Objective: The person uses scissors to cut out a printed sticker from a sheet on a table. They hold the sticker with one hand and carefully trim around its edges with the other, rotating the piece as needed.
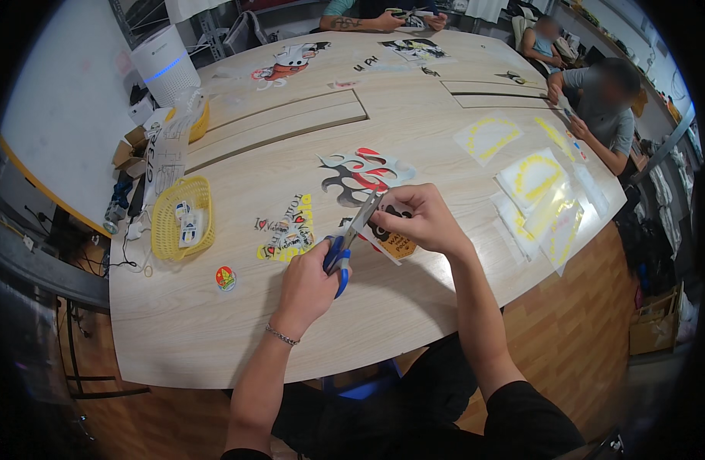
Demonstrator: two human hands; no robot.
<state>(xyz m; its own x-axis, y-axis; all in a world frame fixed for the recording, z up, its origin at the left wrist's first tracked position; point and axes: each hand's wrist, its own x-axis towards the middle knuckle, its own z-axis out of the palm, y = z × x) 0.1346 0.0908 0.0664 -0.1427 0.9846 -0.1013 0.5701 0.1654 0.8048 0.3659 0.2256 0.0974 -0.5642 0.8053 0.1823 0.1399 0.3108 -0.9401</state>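
Note:
My left hand (307, 287) grips a pair of scissors (344, 259) with blue and grey handles. The scissors' steel blades point up and to the right, close to my right fingers. Pinched in my right hand (424, 221) is a printed decal sheet (399, 244), with a black cartoon figure above an orange patch that bears writing. The sheet's white edge lies beside the blades; whether they touch it I cannot tell. Beyond my hands, a flame-shaped decal (361, 175) in red, grey and black lies on the table. Left of the scissors is a group of lettering decals (286, 233).
A yellow plastic basket (182, 218) holds small packets. Near it lies a round sticker (226, 278). Clear sheets with yellow prints (530, 178) cover the right side. A white air purifier (167, 66) stands back left. Other people sit around the wooden table (214, 333), one holding scissors.

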